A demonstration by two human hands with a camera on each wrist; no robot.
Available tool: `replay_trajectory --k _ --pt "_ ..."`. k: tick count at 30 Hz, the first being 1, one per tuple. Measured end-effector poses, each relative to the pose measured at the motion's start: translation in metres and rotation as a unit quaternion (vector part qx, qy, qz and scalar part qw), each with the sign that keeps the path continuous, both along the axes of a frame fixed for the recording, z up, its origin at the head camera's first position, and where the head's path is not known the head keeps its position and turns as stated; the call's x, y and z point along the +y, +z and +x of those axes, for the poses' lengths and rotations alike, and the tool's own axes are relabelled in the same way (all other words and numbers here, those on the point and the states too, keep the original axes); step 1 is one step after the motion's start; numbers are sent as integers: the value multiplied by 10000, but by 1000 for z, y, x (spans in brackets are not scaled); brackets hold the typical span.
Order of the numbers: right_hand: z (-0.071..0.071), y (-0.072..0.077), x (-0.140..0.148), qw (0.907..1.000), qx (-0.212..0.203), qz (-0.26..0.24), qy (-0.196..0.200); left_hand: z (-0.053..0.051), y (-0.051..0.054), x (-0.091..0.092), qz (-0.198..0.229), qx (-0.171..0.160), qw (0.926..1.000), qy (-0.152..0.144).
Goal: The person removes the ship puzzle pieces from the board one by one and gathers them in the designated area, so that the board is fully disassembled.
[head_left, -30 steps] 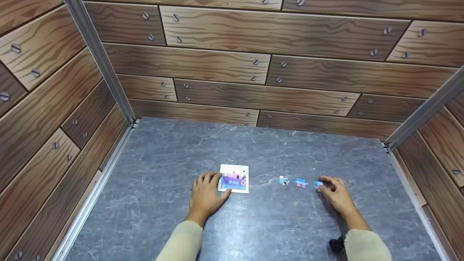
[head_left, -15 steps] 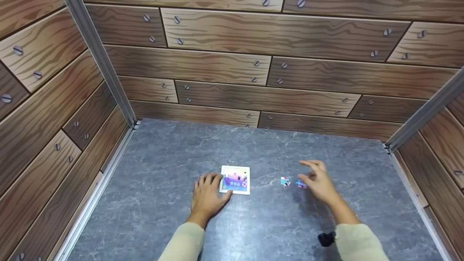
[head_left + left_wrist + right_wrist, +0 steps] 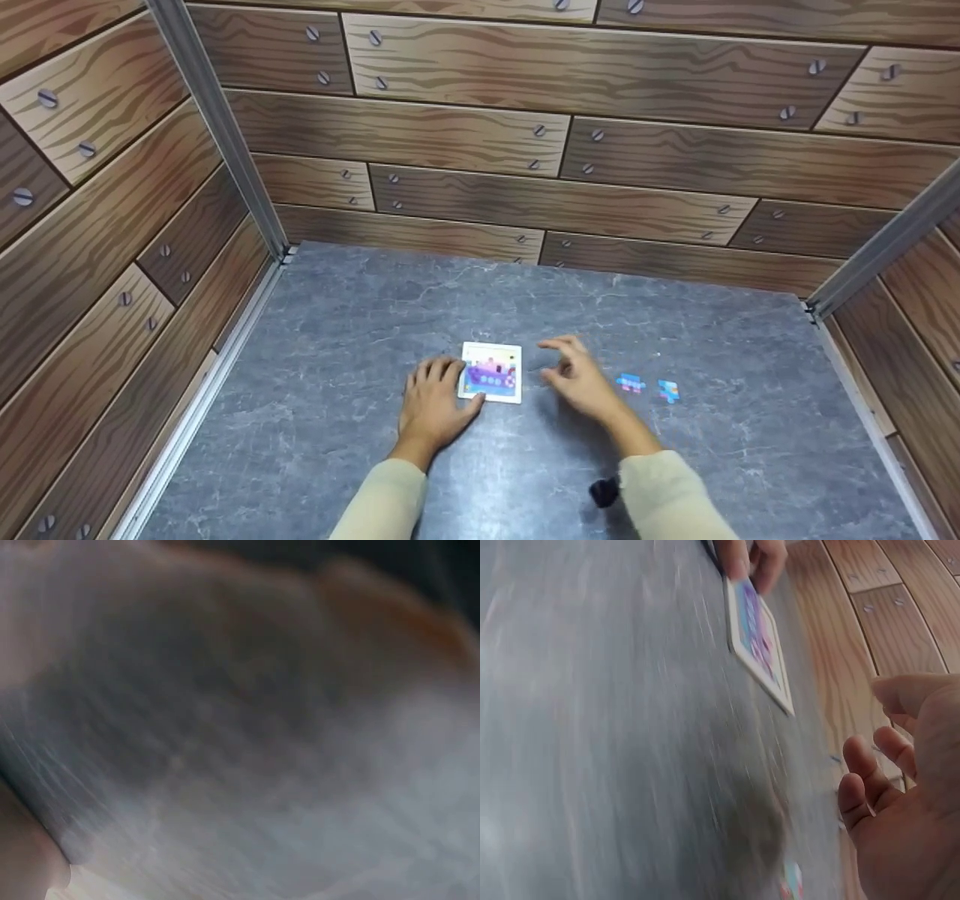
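Note:
My left hand (image 3: 433, 405) rests spread at the left side of a white-framed jigsaw puzzle board (image 3: 491, 398) with a pink and purple ship picture. Its index finger touches the left edge and the thumb lies at the lower edge. In the right wrist view the left fingertips (image 3: 769, 566) press on the board (image 3: 778, 686). My right hand (image 3: 581, 379) hovers right of the board, thumb and index apart, nothing visible between them. Two blue-pink jigsaw pieces (image 3: 631, 383) lie further right. Another piece (image 3: 791, 881) shows partly near the right hand in the right wrist view.
A grey marbled tabletop (image 3: 375, 315) bears everything. Wood-print walls (image 3: 450, 135) with metal corner posts (image 3: 217, 127) enclose the back and sides. A black device (image 3: 604, 493) sits at the right wrist. The left wrist view is blurred.
My right hand has moved left from the rightmost piece, past the middle one, to beside the board. The leftmost piece is now hidden from the head view. The left hand has stayed on the board.

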State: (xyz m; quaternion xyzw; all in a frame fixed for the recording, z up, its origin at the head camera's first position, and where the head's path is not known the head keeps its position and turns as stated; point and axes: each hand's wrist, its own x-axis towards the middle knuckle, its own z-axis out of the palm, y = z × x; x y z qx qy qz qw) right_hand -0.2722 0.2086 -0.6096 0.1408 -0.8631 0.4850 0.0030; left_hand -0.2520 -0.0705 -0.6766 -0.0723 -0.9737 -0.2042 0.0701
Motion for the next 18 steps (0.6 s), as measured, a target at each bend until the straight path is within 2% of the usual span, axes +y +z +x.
replay_trajectory --k 8,13,18 --pt "-7 -19 -51 9999 -59 103 92 -2 0 1 -192 -13 9998 34" --pt "-9 -29 -70 9994 -67 319 129 -2 1 1 -164 34 9999 -10" --pt "-12 -32 -82 9984 9 547 147 -2 1 1 -185 134 9997 -12"
